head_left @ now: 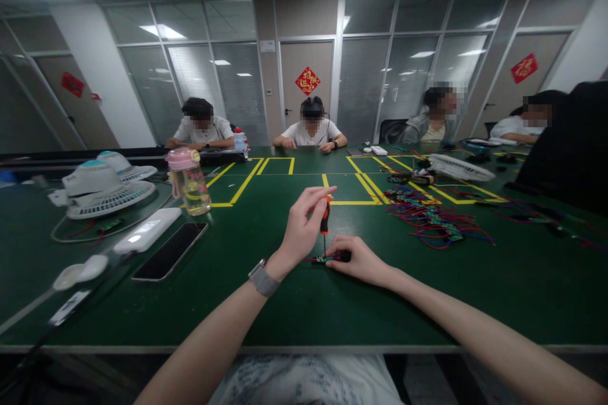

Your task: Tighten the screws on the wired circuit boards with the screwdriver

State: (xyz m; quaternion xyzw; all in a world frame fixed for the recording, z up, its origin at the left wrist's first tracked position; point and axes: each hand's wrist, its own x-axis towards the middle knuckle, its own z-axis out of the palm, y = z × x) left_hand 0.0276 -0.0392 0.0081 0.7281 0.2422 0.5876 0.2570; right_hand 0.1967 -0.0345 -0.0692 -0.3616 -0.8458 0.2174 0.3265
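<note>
An orange and black screwdriver (325, 218) stands upright with its tip down on a small green circuit board (322, 260). My left hand (306, 221) holds the handle between thumb and fingers, and a grey watch band circles that wrist. Low on the table, my right hand (354, 257) pinches the board's right side. A dark part sits by its fingers, too covered to name. The screw or terminal under the tip is too small to make out.
Several wired circuit boards (430, 212) lie in a row to the right. On the left are a phone (171, 252), a white power strip (147, 230), a pink-lidded bottle (189, 183) and white fans (102, 186). Several people sit across the green table (285, 323).
</note>
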